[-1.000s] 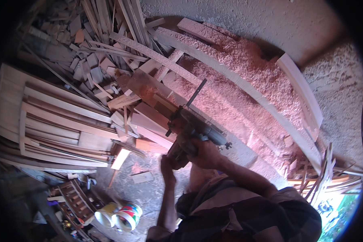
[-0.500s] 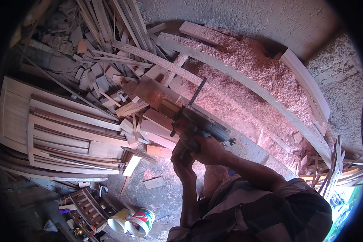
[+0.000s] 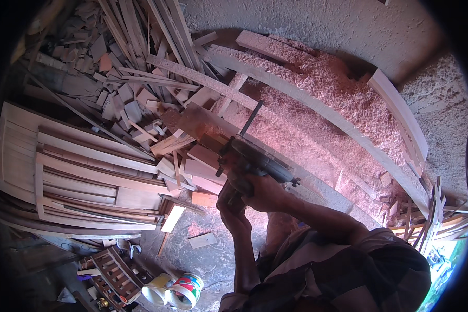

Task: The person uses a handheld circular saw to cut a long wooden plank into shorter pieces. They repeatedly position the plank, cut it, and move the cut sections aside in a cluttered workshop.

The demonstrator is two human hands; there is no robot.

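Note:
My right hand (image 3: 268,192) is closed on the rear part of a dark handheld circular saw (image 3: 260,162). Against its lower left side, my left hand (image 3: 233,205) is wrapped round the handle area, fingers partly hidden. A thin dark bar (image 3: 252,118) sticks out from the saw's far side. The saw sits over a long wooden plank (image 3: 317,184), dusted with sawdust, that runs from far left to near right. Just beyond the saw's front lies a narrow wood piece (image 3: 212,143) on the plank. The blade and cut are hidden from view.
Pink shavings (image 3: 333,86) heap up beyond the plank, with a curved beam (image 3: 307,96) across them. Wood offcuts (image 3: 132,109) pile up at the far left. Stacked wooden frames (image 3: 88,171) stand left. Two buckets (image 3: 184,291) and a slatted wooden piece (image 3: 114,273) are nearer.
The saw and both my hands have moved slightly toward the far left along the plank. The whole view has shifted a little; the grip looks the same.

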